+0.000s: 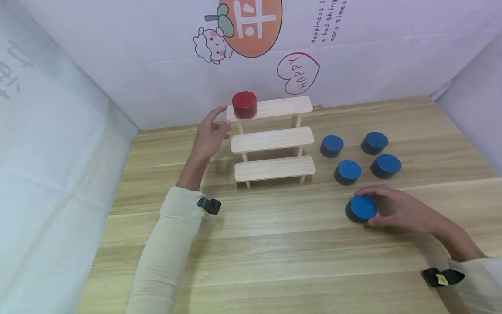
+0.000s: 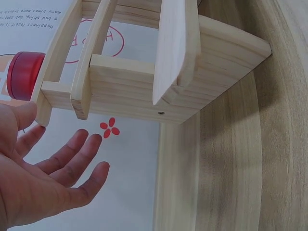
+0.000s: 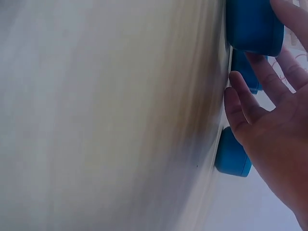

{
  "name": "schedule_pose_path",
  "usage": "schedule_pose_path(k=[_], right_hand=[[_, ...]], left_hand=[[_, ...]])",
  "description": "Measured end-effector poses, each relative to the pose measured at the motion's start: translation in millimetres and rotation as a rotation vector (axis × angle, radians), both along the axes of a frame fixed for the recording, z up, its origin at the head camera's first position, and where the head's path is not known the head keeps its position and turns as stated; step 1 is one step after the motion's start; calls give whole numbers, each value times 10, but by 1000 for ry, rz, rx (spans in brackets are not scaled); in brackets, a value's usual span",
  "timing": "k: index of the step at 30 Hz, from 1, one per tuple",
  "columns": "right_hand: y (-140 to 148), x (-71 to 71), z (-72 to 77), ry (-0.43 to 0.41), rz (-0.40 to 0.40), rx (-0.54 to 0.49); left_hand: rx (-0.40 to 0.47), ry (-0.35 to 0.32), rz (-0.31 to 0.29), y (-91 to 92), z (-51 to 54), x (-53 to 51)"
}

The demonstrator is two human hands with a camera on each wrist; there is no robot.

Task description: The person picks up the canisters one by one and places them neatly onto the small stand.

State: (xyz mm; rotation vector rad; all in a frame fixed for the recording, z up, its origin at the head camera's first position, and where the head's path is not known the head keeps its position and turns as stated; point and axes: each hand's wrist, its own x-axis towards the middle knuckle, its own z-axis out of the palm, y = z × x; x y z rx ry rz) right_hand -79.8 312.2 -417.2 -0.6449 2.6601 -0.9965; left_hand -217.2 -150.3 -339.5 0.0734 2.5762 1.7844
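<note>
Right grip [image 1: 401, 209] pinches blue block [image 1: 363, 208] on tabletop [image 1: 274, 253], 4 o'clock of shelf [image 1: 272, 139], thumb and finger at sides, likely for firm hold; left hand [image 1: 209, 137] at shelf's 9 o'clock end, fingers loosely spread, contact unclear, perhaps steadying; red block [image 1: 245, 104] atop shelf

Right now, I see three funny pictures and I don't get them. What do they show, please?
There's no robot here, just a person's two bare hands. The big picture comes from a camera on the person's head, looking down. The other two come from cameras on the wrists, so things look tipped sideways.

On the wooden table stands a three-tier wooden rack, with a red cylinder on its top shelf. Right of the rack are four blue cylinders. The right hand holds a fifth blue cylinder between thumb and finger. The left hand is at the top shelf's left end, fingers loosely spread.
</note>
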Motion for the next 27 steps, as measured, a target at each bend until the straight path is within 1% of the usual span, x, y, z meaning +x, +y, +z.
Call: schedule_pose_path(k=[6, 13, 17, 20, 23, 27], right_hand=[[-50, -1, 20, 27, 16, 13], [-84, -16, 49, 40, 30, -2], [-115, -17, 79, 34, 19, 1], [-137, -11, 116, 25, -5, 0], [-148, -13, 163, 28, -23, -23], [-175, -14, 226, 48, -17, -45]], left_hand=[[-14, 9, -4, -7, -5, -3], [-5, 4, 0, -17, -4, -8], [-1, 2, 3, -15, -6, -13], [7, -1, -2, -13, -11, -17], [3, 1, -8, -13, -7, -14], [-5, 0, -11, -21, -3, 2]])
